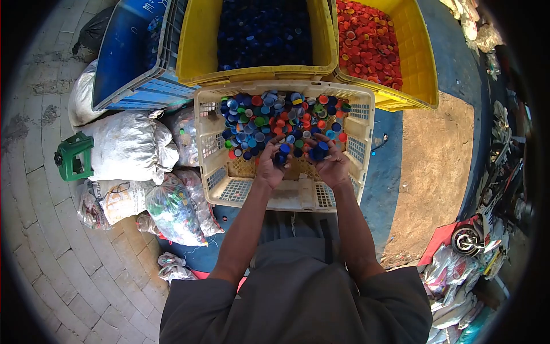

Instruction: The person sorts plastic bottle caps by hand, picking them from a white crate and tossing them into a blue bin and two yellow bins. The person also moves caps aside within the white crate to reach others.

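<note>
Both hands are inside a cream plastic crate, over its near half. My left hand has its fingers closed around dark blue bottle caps. Beside it, my right hand curls around more dark blue bottle caps. Just beyond the fingertips spreads a heap of mixed bottle caps in blue, red, green and white. The crate's bare floor shows between my wrists.
Behind the crate stand a yellow bin of dark blue caps, another yellow bin of red caps, and a blue bin. Stuffed white sacks, a green plastic container and a clear bag of caps lie left.
</note>
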Tool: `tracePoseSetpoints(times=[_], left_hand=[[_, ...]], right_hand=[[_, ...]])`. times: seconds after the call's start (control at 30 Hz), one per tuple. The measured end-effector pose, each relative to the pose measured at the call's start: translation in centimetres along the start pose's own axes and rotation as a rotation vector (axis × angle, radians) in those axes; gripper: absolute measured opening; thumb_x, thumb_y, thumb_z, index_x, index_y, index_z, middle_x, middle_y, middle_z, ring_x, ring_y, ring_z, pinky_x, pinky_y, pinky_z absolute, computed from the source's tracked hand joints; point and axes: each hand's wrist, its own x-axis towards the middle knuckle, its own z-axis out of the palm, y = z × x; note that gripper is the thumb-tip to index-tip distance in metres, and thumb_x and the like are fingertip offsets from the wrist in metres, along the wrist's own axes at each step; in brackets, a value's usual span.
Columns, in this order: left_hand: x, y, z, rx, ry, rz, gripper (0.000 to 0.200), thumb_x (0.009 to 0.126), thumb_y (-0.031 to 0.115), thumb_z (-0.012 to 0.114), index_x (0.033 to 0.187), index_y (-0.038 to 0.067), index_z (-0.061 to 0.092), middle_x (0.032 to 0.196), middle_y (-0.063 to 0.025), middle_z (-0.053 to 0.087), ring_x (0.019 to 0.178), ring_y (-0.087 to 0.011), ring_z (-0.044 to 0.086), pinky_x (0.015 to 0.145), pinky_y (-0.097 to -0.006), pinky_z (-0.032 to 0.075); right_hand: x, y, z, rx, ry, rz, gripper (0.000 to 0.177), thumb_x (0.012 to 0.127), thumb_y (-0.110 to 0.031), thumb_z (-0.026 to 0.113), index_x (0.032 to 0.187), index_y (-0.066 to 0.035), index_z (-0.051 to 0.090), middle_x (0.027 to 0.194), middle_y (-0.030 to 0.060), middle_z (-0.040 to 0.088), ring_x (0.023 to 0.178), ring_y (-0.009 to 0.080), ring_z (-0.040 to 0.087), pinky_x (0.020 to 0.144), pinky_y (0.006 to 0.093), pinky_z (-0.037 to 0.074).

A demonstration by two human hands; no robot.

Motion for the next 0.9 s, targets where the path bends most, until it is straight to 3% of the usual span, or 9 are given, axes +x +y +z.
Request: tracePoseSetpoints(times=[0.17,0.27,0.67,0.73,0.9], left_hand=[[0.1,0.5,1.3,-0.191,-0.027,0.006,0.033,0.091,0.02,0.044,0.118,0.001,0.052,0.109,-0.0123,0.06,0.097,-0.0248,0.061,0.08,-0.0359,0.053],[0.0,0.8,1.6,-0.22,-0.071,0.019,0.033,0.09,0.015,0.042,0.118,-0.002,0.051,0.115,-0.0156,0.057,0.106,-0.0289,0.057,0.09,-0.0399,0.05],[-0.3,1.3,2.0,-0.116,0.009,0.067,0.042,0.082,-0.008,0.042,0.124,-0.005,0.047,0.116,-0.0174,0.054,0.114,-0.0294,0.053,0.102,-0.0387,0.046],[-0.3,1.4,2.1,-0.1,-0.018,0.085,0.04,0.083,-0.007,0.043,0.122,-0.005,0.047,0.114,-0.0166,0.054,0.113,-0.0291,0.054,0.101,-0.0388,0.047],[0.3,3.5,3.7,-0.19,-0.084,0.104,0.035,0.084,-0.004,0.044,0.118,-0.01,0.047,0.113,-0.0184,0.054,0.111,-0.0292,0.054,0.101,-0.0399,0.046]], right_hand=[[0.2,0.4,1.3,0.057,-0.012,0.028,0.077,0.057,-0.009,0.05,0.132,0.002,0.039,0.126,0.0221,0.05,0.112,0.035,0.054,0.1,0.0474,0.042],[0.1,0.8,1.9,0.088,0.007,0.025,0.076,0.058,-0.008,0.049,0.132,0.002,0.038,0.128,0.022,0.049,0.114,0.0355,0.053,0.101,0.0472,0.041],[0.6,0.8,2.2,0.056,0.049,-0.004,0.064,0.064,0.001,0.042,0.127,0.003,0.04,0.126,0.0213,0.049,0.114,0.0355,0.052,0.101,0.0462,0.044],[0.7,0.8,2.3,0.047,0.038,-0.014,0.06,0.069,0.0,0.04,0.129,0.002,0.039,0.128,0.0213,0.047,0.114,0.0336,0.052,0.101,0.0464,0.043],[2.3,-0.5,5.8,-0.045,0.084,-0.023,0.058,0.068,0.004,0.038,0.126,0.004,0.039,0.124,0.0206,0.048,0.114,0.0337,0.052,0.102,0.0467,0.041]])
